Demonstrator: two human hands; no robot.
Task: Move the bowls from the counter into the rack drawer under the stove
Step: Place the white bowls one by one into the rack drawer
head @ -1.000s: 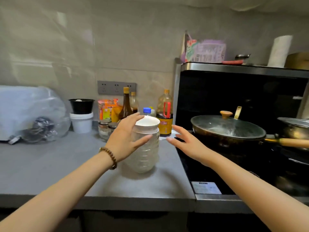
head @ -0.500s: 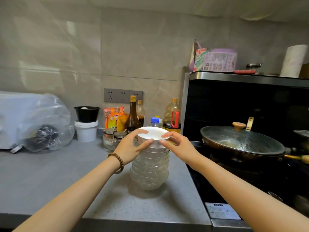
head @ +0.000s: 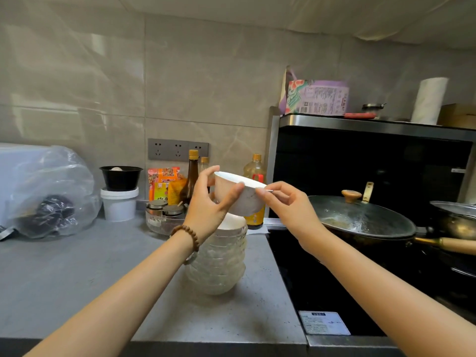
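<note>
The left hand (head: 206,210) curls its fingers (head: 233,195) round the side of a white bowl (head: 244,202). The right hand (head: 288,207) pinches its rim, holding it tilted just above the stack (head: 219,261) on the desk (head: 77,279), likely to free one bowl for the drawer.

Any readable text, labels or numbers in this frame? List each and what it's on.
Nothing reads clearly.
Purple packet on the hood: printed panels, too blurred.
Orange packets: large characters, blurred.
Oil bottle label: unreadable.
Sticker on the stove: too small.
Bowl: no print visible.
</note>
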